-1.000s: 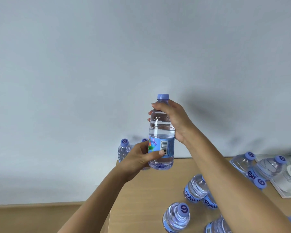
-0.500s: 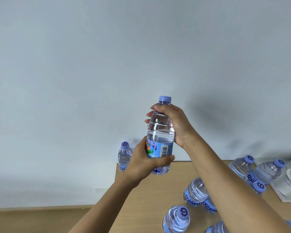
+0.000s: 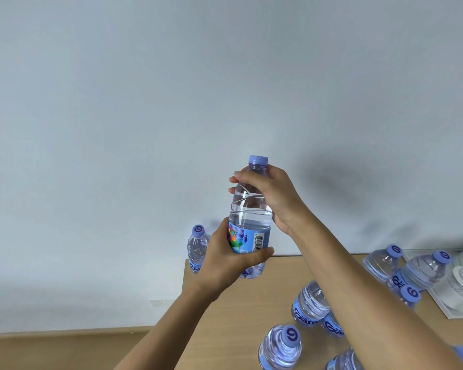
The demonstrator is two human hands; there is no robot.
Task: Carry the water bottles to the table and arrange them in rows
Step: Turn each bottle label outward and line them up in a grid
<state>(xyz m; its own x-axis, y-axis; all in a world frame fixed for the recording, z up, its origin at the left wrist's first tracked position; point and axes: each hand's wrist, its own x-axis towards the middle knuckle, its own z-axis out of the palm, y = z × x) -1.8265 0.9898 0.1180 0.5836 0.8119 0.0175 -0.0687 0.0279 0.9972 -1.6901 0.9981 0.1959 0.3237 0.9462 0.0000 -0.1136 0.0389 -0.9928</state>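
You hold one bottle [image 3: 250,214] upright above the far left corner of the table [image 3: 241,311], in front of the wall [image 3: 171,102]. Your left hand [image 3: 226,263] wraps its lower part, your right hand [image 3: 267,193] its upper part, just under the cap [image 3: 258,159]. Behind your left hand, a corner bottle [image 3: 197,249] stands at the table's far left corner. To the right, under your right forearm, a pair of bottles [image 3: 312,303] stands touching. Nearer you stands a near bottle [image 3: 281,348]. At the far right, a cluster of bottles [image 3: 401,268] stands just beside a flat tray [image 3: 455,297], at the table's right edge.
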